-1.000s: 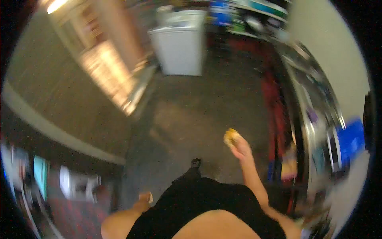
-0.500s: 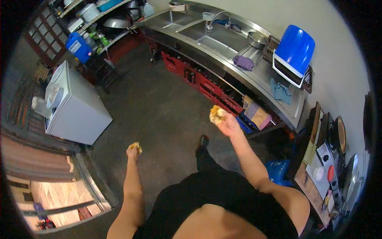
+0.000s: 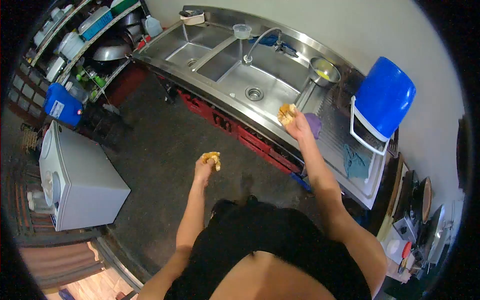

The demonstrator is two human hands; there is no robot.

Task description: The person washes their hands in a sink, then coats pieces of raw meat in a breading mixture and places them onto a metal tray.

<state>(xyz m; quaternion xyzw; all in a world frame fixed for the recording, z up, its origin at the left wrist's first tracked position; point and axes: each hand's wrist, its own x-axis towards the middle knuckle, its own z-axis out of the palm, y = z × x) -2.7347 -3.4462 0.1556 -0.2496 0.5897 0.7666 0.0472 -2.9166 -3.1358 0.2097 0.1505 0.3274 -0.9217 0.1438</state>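
My left hand [image 3: 203, 169] is closed on a yellow and white piece [image 3: 212, 159], held low over the dark floor in front of the sink. My right hand [image 3: 300, 125] grips a similar yellow-orange and white piece [image 3: 286, 114] above the front edge of the steel sink counter [image 3: 260, 116]. Just behind the right hand lies a purple cloth [image 3: 314, 123] on the counter. What the two pieces are, I cannot tell for certain.
Two sink basins have a faucet [image 3: 262, 42], a metal bowl [image 3: 324, 71] and a blue bucket [image 3: 385, 97] around them. Red crates [image 3: 220, 120] sit beneath. A white appliance [image 3: 87, 175] and loaded shelves [image 3: 95, 45] stand left; a stove [image 3: 407, 227] is at right.
The view has turned toward the sink and come closer to it. My right hand now shows over the counter edge instead of the floor; both hands keep their pieces.
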